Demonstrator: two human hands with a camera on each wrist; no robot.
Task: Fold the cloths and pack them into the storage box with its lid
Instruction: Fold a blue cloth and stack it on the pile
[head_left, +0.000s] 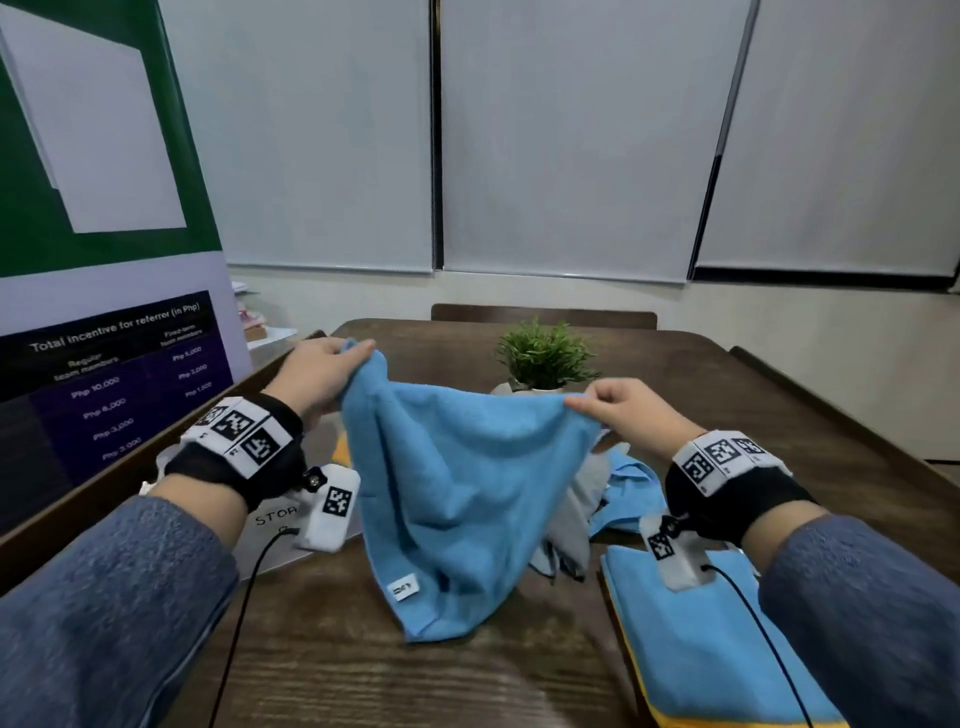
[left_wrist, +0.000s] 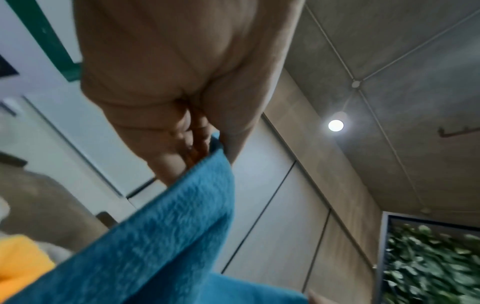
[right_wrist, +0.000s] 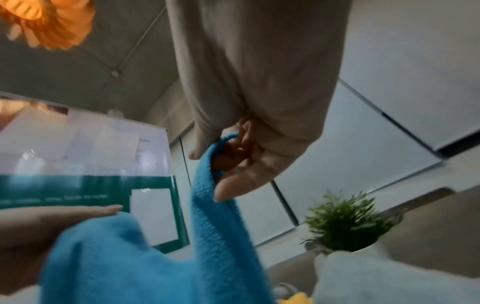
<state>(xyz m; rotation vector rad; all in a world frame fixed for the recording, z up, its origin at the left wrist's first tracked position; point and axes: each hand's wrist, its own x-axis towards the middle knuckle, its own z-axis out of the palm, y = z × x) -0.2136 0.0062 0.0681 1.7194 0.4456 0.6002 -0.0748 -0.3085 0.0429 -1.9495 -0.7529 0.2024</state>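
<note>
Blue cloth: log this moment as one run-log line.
left hand: pinches corner | right hand: pinches opposite corner | blue cloth: lifted, unfolded, hem on table | folded stack: right

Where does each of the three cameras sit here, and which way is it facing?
Head: on the head, facing forward and down at the table; both hands and sleeves show.
Left wrist: under the left hand, facing up at the ceiling; fingers pinch the blue cloth.
Right wrist: under the right hand, facing up and forward; the left hand's fingers enter too.
Shared: right wrist and head both show the potted plant.
</note>
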